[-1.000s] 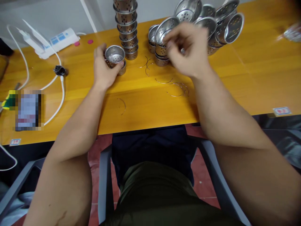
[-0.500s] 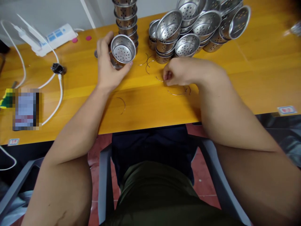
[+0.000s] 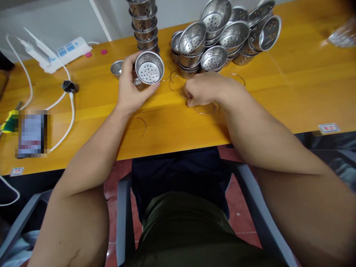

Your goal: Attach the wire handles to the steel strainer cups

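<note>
Your left hand grasped a perforated metal cup over the worktop, just in front of a tall cup stack, while your right hand curled near thin wires; whether it pinched one could not be told. Red characters on the edge labels were too blurred to read.

Sort of workroom suggested: long wooden table was marked with small labels, perforated metal cups were stacked, bent wires were strewn, floor was laid with red tiles.
</note>
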`<state>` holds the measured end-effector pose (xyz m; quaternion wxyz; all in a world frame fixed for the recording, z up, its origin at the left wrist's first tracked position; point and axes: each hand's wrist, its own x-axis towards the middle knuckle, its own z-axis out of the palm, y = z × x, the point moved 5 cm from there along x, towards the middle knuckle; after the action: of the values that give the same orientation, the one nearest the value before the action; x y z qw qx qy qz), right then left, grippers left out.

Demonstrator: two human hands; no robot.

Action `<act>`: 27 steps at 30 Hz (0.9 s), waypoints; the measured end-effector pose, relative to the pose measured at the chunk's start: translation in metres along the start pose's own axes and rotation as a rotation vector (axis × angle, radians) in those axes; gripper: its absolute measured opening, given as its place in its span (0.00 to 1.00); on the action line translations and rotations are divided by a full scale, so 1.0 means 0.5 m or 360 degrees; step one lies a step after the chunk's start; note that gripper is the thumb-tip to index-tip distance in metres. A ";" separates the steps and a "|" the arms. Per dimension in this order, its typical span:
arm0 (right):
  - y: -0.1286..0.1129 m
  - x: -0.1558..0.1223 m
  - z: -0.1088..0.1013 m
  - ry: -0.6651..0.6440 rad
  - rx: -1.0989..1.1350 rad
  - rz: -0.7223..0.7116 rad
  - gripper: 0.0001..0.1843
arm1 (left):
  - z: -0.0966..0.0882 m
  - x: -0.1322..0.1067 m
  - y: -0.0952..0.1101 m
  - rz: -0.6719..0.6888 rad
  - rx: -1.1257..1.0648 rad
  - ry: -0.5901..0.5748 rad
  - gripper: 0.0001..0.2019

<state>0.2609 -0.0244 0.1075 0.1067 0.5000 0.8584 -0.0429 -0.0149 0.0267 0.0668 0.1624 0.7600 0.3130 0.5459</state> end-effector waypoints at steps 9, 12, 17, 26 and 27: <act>-0.029 -0.040 -0.044 0.0366 0.0647 -0.0135 0.07 | -0.007 0.006 0.031 -0.0086 0.0048 -0.0060 0.46; -0.020 -0.046 -0.052 0.0508 0.0861 -0.0106 0.08 | -0.016 0.012 0.040 -0.0120 0.0083 -0.0003 0.44; -0.008 -0.038 -0.045 0.0578 0.1199 -0.0090 0.12 | -0.027 0.008 0.021 0.0054 0.0105 0.0152 0.49; 0.006 -0.001 -0.011 0.0806 0.1674 -0.0249 0.10 | 0.005 0.001 -0.035 0.0055 -0.0200 -0.0041 0.58; 0.006 -0.003 -0.013 0.0823 0.1687 -0.0244 0.12 | 0.007 0.000 -0.037 0.0052 -0.0221 -0.0056 0.58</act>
<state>0.2630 -0.0228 0.1143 -0.3735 0.4160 0.7516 -0.3500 -0.0171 0.0410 0.0547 0.2113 0.7615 0.2588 0.5554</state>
